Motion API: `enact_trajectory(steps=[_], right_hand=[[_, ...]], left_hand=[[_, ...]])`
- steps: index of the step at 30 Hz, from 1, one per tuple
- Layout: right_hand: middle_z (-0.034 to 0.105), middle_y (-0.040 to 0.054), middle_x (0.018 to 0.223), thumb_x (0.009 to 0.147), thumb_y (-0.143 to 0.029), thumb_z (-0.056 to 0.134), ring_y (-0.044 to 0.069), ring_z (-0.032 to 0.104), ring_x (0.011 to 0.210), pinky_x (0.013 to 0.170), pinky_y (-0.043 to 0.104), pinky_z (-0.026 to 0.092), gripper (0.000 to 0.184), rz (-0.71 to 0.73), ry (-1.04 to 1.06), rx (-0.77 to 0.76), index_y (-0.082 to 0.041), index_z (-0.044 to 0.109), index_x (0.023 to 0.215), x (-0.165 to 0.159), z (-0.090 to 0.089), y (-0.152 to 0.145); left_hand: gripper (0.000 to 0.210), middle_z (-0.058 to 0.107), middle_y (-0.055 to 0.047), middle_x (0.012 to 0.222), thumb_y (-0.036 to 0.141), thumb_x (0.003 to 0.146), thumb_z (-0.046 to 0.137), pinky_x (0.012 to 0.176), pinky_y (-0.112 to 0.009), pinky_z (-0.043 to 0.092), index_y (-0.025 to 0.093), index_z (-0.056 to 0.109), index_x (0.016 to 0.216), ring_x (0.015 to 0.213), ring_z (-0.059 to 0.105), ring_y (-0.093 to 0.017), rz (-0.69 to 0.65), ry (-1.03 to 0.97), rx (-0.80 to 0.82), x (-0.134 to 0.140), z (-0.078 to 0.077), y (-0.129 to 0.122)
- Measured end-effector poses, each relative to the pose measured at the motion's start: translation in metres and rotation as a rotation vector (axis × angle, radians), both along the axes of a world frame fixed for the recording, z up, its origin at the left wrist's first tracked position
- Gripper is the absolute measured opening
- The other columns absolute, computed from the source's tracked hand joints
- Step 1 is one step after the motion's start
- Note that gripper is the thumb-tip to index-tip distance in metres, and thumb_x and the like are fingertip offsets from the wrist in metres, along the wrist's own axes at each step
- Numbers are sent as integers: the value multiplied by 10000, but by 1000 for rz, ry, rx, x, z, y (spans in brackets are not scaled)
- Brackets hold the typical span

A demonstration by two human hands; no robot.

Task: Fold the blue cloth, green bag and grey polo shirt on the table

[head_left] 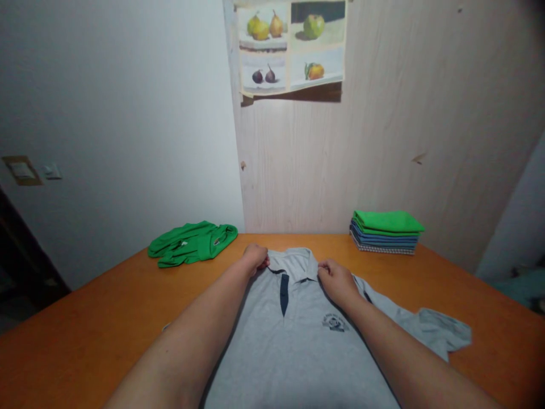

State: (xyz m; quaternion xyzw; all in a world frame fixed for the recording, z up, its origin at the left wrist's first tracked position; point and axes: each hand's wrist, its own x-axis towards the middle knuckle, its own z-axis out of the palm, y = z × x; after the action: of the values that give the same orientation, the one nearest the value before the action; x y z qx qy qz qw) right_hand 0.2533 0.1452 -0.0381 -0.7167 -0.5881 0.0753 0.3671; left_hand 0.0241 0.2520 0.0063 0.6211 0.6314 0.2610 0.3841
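A grey polo shirt lies front side up on the orange-brown table, its collar pointing away from me. Its dark placket is partly unbuttoned, and a dark printed emblem shows on the chest. My left hand is closed on the shirt beside the left end of the collar. On the other side of the collar, my right hand pinches the fabric near the shoulder. One sleeve spreads out to the right past my right forearm. The left sleeve is mostly hidden behind my left arm.
A crumpled green garment lies at the back left of the table. At the back right stands a stack of folded clothes, bright green on top. A fruit picture poster hangs on the wall behind.
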Motion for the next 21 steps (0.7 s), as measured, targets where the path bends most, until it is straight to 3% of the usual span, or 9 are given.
enact_trajectory(steps=[4,6,11,14,18,21], right_hand=[[748,50,905,855,-271,511,214,662,860,729,281,429,240,-15,10,31,-235,701,998,3,-3,2],[750,51,907,849,-275,502,218,670,870,728,284,446,242,-15,46,42,-233,701,978,5,-5,2],[723,41,771,840,-285,493,210,684,779,686,287,497,253,-48,271,40,-214,689,983,12,-9,5],[730,52,810,852,-287,510,193,696,748,630,269,519,282,-77,413,-4,-201,661,1074,20,-11,11],[729,65,866,884,-285,489,160,686,695,577,239,509,318,-116,390,-46,-184,621,1155,35,-8,24],[704,54,777,878,-322,522,164,654,664,542,238,455,235,-102,302,-83,-181,671,992,40,3,37]], left_hand=[[208,694,-101,930,232,991,495,802,-313,522,112,663,1010,910,673,-203,-8,36,169,-11,-13,-2],[188,693,-72,897,194,961,478,816,-298,490,148,660,979,938,656,-203,-29,66,277,-14,-20,-8],[166,703,-67,994,272,920,533,915,-335,426,204,683,931,1016,610,-231,-189,135,458,-14,-28,-22],[215,701,-97,1084,347,920,543,966,-386,388,214,712,936,1089,582,-280,-258,279,543,-13,-29,-25],[322,680,-131,1186,415,948,497,956,-444,386,212,712,1076,1140,558,-336,-242,478,582,-12,-32,-22],[354,671,-149,1199,419,960,469,953,-472,392,201,703,1113,1148,553,-355,-245,515,586,-12,-32,-22]])
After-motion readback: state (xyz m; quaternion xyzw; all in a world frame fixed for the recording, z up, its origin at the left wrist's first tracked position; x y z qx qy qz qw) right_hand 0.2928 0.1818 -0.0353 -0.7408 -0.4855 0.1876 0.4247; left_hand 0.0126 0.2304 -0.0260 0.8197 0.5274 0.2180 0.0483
